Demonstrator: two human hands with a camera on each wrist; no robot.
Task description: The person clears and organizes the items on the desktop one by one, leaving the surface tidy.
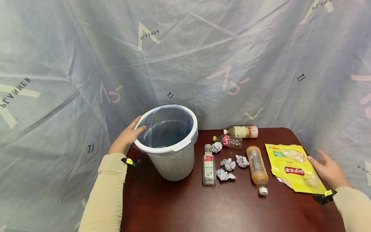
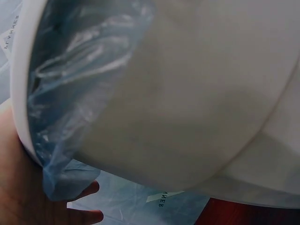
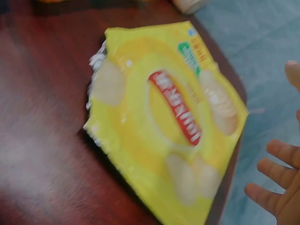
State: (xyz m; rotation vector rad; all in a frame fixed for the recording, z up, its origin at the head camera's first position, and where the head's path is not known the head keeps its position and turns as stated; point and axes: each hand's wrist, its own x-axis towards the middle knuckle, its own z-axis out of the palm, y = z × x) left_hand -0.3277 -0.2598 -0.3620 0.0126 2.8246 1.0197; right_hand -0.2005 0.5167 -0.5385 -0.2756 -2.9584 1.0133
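My left hand holds the near-left rim of a grey trash can, thumb over the white rim and fingers outside below it. The can stands tilted on the table, lined with a thin bluish plastic bag that hangs over the rim. At the table's right edge, my right hand is beside a yellow Lay's chip bag, fingers spread and holding nothing. In the right wrist view the bag lies flat with a torn silvery edge, and the fingers are apart from it.
Several crumpled paper balls lie mid-table between a clear bottle and an orange-brown bottle. Behind them lie a red-labelled bottle and a cream-labelled bottle. Grey printed cloth hangs behind the dark red table.
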